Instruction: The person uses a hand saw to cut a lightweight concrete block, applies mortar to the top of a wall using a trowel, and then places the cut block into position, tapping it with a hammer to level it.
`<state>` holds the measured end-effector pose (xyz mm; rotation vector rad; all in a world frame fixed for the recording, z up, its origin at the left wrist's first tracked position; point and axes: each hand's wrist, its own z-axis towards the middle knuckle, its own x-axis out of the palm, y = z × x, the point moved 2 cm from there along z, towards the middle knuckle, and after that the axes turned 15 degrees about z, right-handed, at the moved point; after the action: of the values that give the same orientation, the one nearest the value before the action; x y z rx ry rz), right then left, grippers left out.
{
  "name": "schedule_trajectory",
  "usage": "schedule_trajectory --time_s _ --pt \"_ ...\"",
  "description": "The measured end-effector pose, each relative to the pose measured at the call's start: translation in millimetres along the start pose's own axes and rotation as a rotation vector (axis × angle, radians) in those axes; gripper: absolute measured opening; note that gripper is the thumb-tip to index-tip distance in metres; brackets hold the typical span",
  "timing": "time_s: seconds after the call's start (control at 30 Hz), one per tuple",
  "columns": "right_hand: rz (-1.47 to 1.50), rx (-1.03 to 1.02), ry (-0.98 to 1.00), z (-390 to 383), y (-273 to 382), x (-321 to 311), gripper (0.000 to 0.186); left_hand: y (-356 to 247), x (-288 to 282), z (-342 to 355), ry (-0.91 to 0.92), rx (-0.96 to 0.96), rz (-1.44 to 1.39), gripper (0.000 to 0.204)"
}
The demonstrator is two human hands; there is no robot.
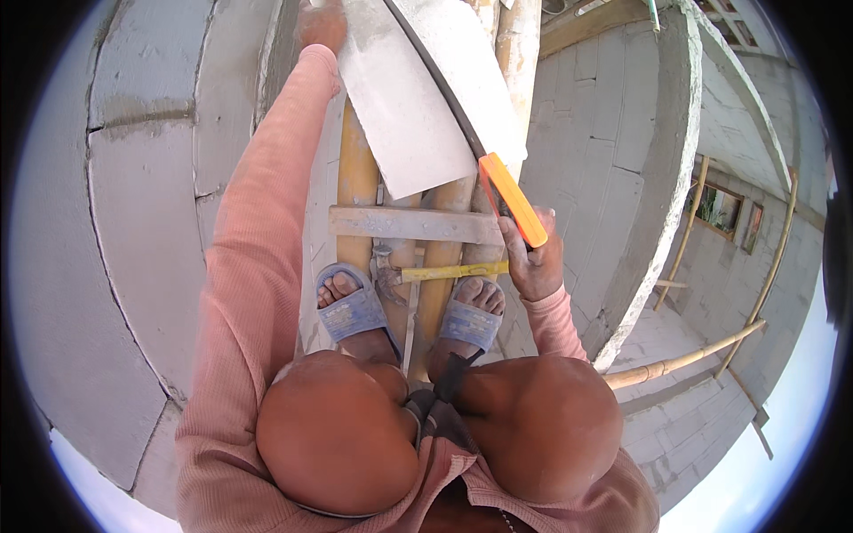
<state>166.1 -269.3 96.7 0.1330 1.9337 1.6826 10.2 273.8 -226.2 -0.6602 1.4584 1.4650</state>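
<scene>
A pale grey-white building block [400, 107] lies across bamboo poles in front of my feet. My right hand [536, 265] is closed around the orange handle of a handsaw [514, 200]. Its dark blade runs up over the block, with white block surface showing on both sides. At the upper edge of the view, my left hand [322, 22] is against the block's left edge; its fingers are mostly cut off there. A hammer [453, 272] with a yellow handle lies by my sandals, its metal head between them.
I squat on bamboo poles [358, 164] with a wooden crosspiece [413, 224] over them. A grey block wall [147, 204] rises close on my left. To the right stands a wall edge [653, 195], with bamboo rails [684, 357] and a lower level beyond.
</scene>
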Motion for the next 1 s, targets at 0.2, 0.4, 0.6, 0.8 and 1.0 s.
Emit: schedule_trajectory --time_s 0.2,0.4,0.6,0.8,1.0 --pt "-0.068 -0.058 0.052 -134.3 -27.9 -55.3 0.015 -1.4 -35.4 -16.9 0.094 -0.092 -0.213 0.053" --pt "-0.078 -0.023 -0.003 1.4 -3.9 2.1 0.020 -5.9 -107.7 -59.9 0.157 -0.152 -0.486 0.060" --pt "-0.206 -0.102 0.071 -108.1 -28.6 -42.2 0.020 22.0 -151.1 -63.0 0.221 -0.253 -0.713 0.068" --pt "-0.182 -0.018 0.103 -30.9 -15.4 -12.5 0.014 34.0 -209.2 -90.2 0.297 -0.319 -0.938 0.078" --pt "-0.080 -0.033 0.047 -29.0 -16.8 -7.1 0.020 54.4 -241.7 -77.0 0.372 -0.383 -1.183 0.088"
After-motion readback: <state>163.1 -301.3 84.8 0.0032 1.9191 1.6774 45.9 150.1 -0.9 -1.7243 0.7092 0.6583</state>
